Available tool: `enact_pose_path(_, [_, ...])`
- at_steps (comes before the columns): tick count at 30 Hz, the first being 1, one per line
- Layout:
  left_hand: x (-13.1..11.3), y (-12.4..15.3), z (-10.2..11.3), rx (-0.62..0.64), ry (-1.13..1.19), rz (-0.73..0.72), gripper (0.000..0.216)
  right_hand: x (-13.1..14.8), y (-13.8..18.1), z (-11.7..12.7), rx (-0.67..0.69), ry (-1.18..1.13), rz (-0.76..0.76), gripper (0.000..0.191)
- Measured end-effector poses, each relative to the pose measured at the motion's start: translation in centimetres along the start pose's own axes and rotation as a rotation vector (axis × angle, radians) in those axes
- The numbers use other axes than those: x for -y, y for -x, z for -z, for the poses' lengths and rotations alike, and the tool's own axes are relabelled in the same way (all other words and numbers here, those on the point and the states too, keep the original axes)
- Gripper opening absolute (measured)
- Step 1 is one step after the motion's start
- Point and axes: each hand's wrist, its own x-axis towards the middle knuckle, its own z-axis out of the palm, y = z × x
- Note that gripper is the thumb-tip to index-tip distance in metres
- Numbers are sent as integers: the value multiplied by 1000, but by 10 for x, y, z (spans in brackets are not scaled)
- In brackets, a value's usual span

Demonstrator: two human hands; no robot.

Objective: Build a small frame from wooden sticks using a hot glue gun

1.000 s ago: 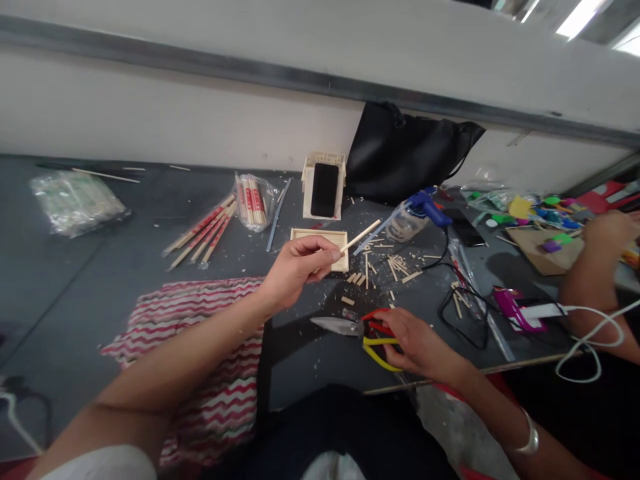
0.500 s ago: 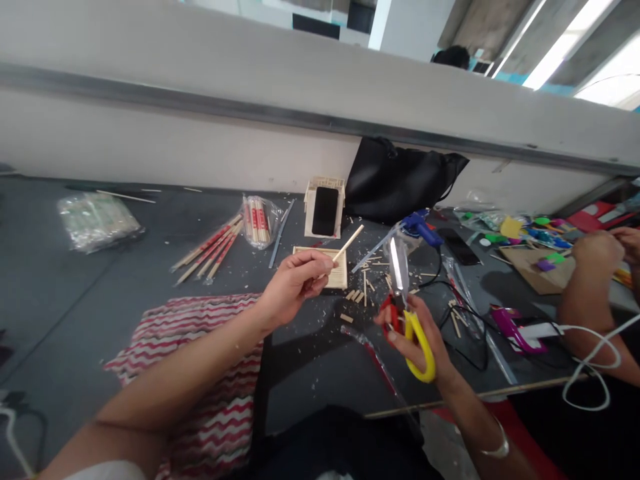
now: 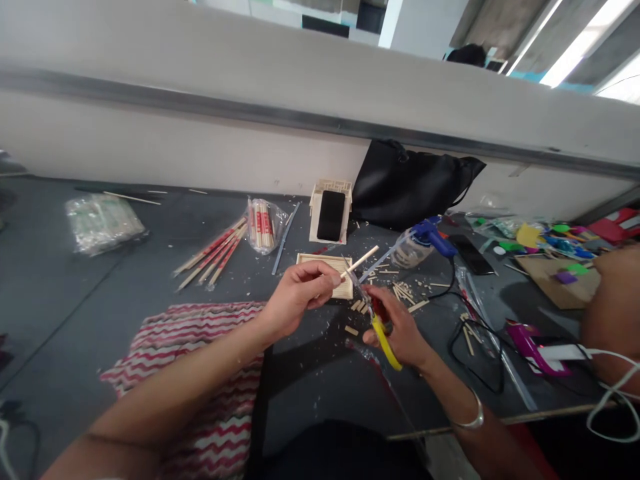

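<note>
Between the thumb and fingers of my left hand [image 3: 305,293] is a pale wooden stick [image 3: 364,260], its free end pointing up and right. My right hand [image 3: 397,327] grips scissors [image 3: 384,343] with yellow and red handles. Their blades meet the stick just beyond my left fingertips; whether they bite into it I cannot tell. Behind my left hand lies a small tray of wooden sticks [image 3: 301,259], partly hidden by that hand. Cut stick pieces [image 3: 401,292] are scattered to its right.
A phone [image 3: 331,215] leans on a stick-built stand. Around it are a black bag [image 3: 413,183], a blue glue gun [image 3: 434,237] with a cable, bundled chopsticks [image 3: 261,225] and loose chopsticks [image 3: 215,257]. A striped cloth [image 3: 200,373] lies at left; another person's arm [image 3: 613,313] is at right.
My right hand has moved left and turned the scissors, bringing their blades from upright to the stick. My left hand holds the stick much as before. The view has shifted slightly.
</note>
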Motion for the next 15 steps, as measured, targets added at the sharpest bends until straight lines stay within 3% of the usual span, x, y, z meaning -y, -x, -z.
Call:
enact_pose_path(8, [10,3,-4,23,-50,1,18,-8,8,-8,-13,154,103,73])
enact_pose_path(15, [15,9,-7,88,-130,-119,5,-6,9,-9,-93,233,154,48])
